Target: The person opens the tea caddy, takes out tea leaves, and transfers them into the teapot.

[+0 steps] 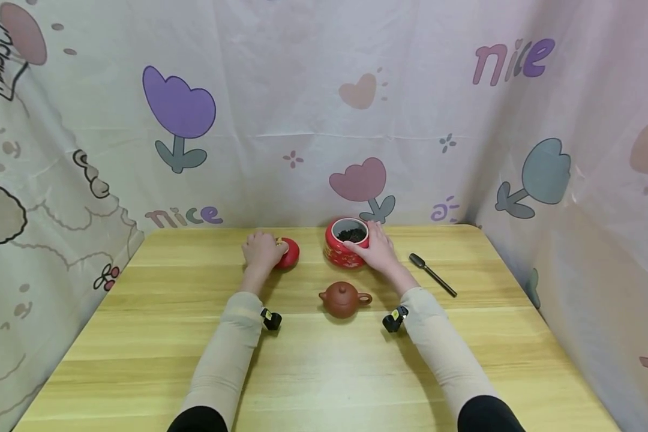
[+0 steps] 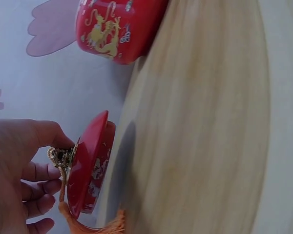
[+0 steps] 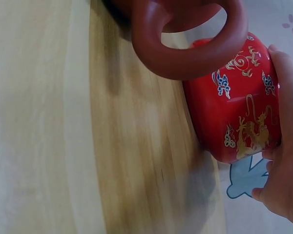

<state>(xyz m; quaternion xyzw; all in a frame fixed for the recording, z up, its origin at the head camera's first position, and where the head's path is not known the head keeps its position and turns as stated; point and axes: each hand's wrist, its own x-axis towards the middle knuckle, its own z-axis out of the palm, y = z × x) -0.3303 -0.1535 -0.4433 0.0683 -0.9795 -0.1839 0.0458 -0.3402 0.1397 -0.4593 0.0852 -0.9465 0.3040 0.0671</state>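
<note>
Between thumb and fingers my left hand pinches the gold knob of a red jar lid. In the left wrist view the lid is seen edge-on, close over the wood, with an orange tassel hanging from the knob. My right hand grips the right side of a red tea jar with gold dragon patterns, its thumb near the front rim. The uncovered jar stands upright and holds dark tea leaves. Nearer to me sits a brown clay teapot, its handle pointing right.
A dark tea scoop lies slantwise on the wooden table, right of the right hand. Behind the table's far edge hangs a printed cloth, which also runs along both sides.
</note>
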